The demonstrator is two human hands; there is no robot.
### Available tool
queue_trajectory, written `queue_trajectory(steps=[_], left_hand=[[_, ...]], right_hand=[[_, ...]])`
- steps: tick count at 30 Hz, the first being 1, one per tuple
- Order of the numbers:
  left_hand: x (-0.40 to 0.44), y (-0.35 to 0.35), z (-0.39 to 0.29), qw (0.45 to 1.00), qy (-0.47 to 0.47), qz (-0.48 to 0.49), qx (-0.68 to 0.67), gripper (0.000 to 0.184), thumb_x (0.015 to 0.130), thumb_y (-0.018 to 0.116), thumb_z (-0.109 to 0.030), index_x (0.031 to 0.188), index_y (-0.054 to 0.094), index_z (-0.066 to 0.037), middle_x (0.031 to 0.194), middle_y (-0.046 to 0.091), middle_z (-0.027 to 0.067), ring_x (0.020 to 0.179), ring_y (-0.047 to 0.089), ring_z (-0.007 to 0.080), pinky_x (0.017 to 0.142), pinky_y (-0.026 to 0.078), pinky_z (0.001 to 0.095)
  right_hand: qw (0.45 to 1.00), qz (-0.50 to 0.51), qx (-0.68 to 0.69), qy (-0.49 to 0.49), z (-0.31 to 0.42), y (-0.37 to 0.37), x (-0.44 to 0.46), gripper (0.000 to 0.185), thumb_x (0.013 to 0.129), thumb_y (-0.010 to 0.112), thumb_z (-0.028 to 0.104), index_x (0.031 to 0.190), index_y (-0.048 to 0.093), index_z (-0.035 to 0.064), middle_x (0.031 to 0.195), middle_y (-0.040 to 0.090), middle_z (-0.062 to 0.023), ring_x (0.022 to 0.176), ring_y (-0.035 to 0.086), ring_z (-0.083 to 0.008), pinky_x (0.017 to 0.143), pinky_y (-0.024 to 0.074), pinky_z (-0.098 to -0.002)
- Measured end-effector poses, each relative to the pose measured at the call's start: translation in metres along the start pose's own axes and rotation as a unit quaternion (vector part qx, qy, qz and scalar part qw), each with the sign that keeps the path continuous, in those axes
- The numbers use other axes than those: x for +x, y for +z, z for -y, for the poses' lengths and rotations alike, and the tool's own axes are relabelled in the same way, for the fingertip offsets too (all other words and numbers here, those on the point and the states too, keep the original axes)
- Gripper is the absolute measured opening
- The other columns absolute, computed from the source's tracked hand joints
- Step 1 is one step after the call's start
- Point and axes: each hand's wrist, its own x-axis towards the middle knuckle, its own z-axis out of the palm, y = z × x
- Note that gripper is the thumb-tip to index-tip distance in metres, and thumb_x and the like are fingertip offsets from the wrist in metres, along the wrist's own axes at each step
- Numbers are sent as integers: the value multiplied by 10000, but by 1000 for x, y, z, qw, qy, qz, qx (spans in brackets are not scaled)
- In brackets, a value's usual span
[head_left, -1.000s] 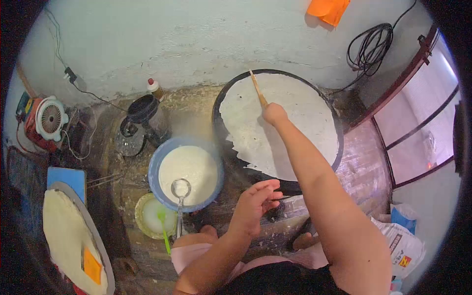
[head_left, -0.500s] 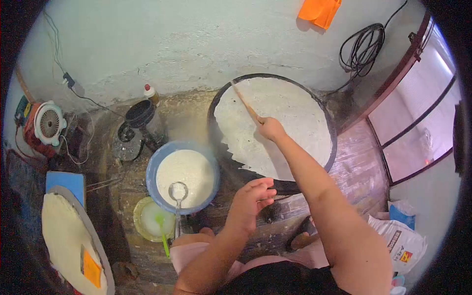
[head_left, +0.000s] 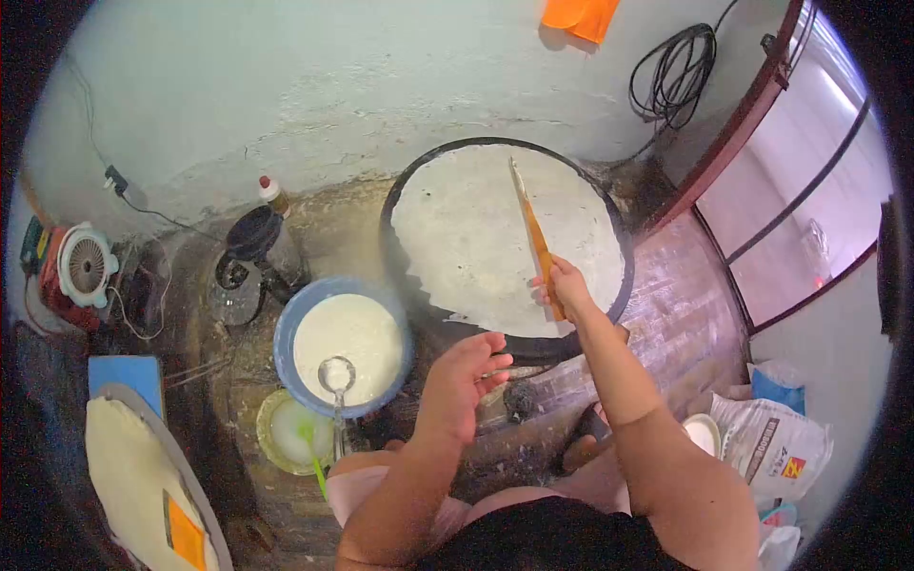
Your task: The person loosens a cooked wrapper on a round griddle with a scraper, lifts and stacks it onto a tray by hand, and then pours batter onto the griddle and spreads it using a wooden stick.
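Note:
My right hand [head_left: 568,288] grips the handle of a long wooden spreader [head_left: 533,228], which lies across a thin white batter layer [head_left: 457,233] on a round black griddle [head_left: 398,265]. Dark griddle surface shows along the layer's left and lower left edge. Below the griddle's front edge, my left hand [head_left: 466,376] hangs in the air, fingers spread a little and holding nothing. To its left is a blue basin [head_left: 284,357] of white batter [head_left: 367,333], with a metal ladle [head_left: 337,376] resting at its near side.
A pale green bowl [head_left: 265,443] with cloudy liquid and a green utensil [head_left: 315,457] stands near the basin. Stacked flat sheets [head_left: 133,457] are at lower left. A black container [head_left: 253,233], a bottle [head_left: 271,192] and a fan [head_left: 86,265] stand further back. A printed bag [head_left: 776,447] is at right.
My right hand has moved right and toward me, and the spreader has swung to the griddle's right half. The batter covers more of the lower left. The whole view has shifted.

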Motion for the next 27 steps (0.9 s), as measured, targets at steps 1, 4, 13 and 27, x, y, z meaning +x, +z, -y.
queue_trajectory(steps=[1, 4, 13, 27], left_hand=[[0, 0, 0, 1000, -3, 3, 2, 272, 814, 512, -175, 1013, 528, 9, 997, 557, 88, 870, 551, 187, 717, 447, 268], [0, 3, -1, 1000, -13, 1, 7, 267, 816, 506, -171, 1012, 530, 9, 995, 557, 88, 866, 551, 188, 714, 447, 273], [2, 4, 1, 1000, -2, 2, 10, 267, 805, 505, -170, 996, 528, 14, 944, 574, 99, 826, 566, 211, 697, 469, 297], [1, 7, 0, 1000, -5, 19, 10, 283, 804, 503, -176, 1013, 527, 14, 978, 574, 110, 866, 566, 223, 723, 458, 318]], right_hand=[[1000, 2, 3, 1, 2, -5, -7, 356, 903, 289, 140, 1247, 351, 72, 706, 562, -126, 398, 442, -132, 355, 388, -250], [1000, 2, 6, 19, -1, -22, -22, 361, 905, 291, 143, 1257, 331, 71, 736, 555, -141, 422, 450, -137, 359, 383, -244], [999, 5, 4, 40, -11, -43, -17, 368, 894, 311, 163, 1256, 339, 101, 726, 543, -123, 439, 457, -145, 354, 372, -243], [762, -66, -639, -82, 5, -23, -15, 372, 700, 505, 167, 1066, 540, 115, 809, 594, -189, 789, 582, -323, 685, 465, -407]])
